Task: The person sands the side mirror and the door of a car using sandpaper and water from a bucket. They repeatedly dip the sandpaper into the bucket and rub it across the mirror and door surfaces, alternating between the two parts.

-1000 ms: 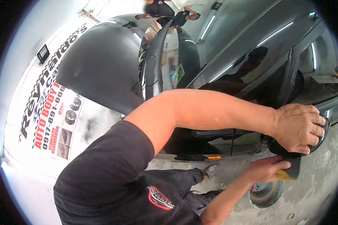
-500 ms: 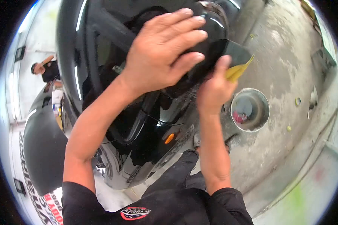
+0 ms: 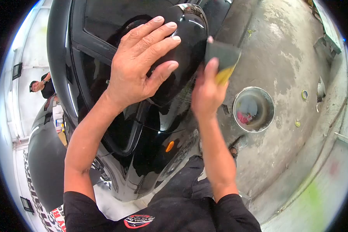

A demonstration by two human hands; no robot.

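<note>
A black car's side mirror (image 3: 187, 42) with a glossy shell is in front of me. My left hand (image 3: 139, 63) lies open against its left side, fingers spread apart. At the mirror's right edge, my right hand (image 3: 210, 89) is closed on a folded sheet of sandpaper (image 3: 223, 54), dark grey on one face and yellow on the other. This hand is slightly blurred, and some of its fingers are hidden behind the sheet. Below the mirror, the black door panel (image 3: 154, 123) carries a small orange side marker (image 3: 169, 146).
On the concrete floor (image 3: 290, 89) to the right stands a metal bucket (image 3: 272, 116) with liquid and something pink inside. A roll of tape (image 3: 304, 94) lies farther right. Another person (image 3: 47, 89) is at the far left, beyond a dark grey car panel (image 3: 46, 162).
Both hands and the sandpaper have shifted left in view, along with the mirror. The sheet's dark face shows more now. The left hand remains spread and the right keeps its grip.
</note>
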